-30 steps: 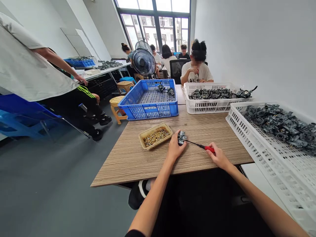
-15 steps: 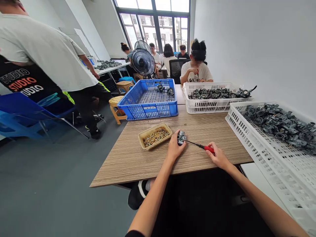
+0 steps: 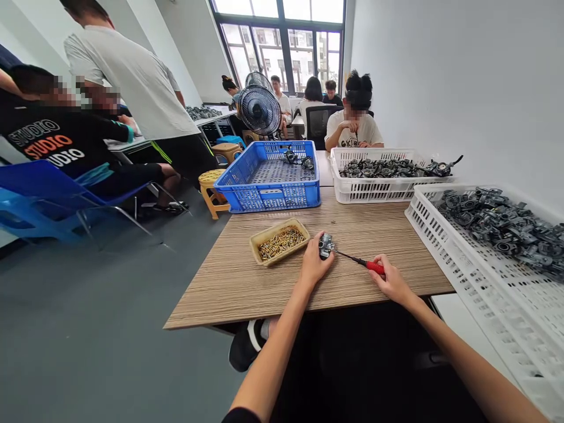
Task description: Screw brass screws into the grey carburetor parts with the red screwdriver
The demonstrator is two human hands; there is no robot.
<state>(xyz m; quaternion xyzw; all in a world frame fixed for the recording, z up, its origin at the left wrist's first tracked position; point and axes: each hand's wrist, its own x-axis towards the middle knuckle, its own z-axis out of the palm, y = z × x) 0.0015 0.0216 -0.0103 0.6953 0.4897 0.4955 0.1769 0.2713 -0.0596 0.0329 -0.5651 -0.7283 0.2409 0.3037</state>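
My left hand (image 3: 314, 264) grips a small dark metal part (image 3: 326, 245) and holds it down on the wooden table (image 3: 229, 282). My right hand (image 3: 392, 283) is closed round the red handle of a screwdriver (image 3: 363, 263), whose thin black shaft runs left with its tip at the part. A tan tray of small brass screws (image 3: 279, 241) lies just left of my left hand.
A blue crate (image 3: 268, 194) with a few parts stands behind the tray. Two white crates (image 3: 379, 189) (image 3: 484, 282) full of dark metal parts line the back and right. A person sits opposite; others sit and stand at left by blue chairs, stools and a fan.
My hands, the part and the screwdriver have stayed put. The person in the white shirt at left has walked further back, and a seated person has come into view.
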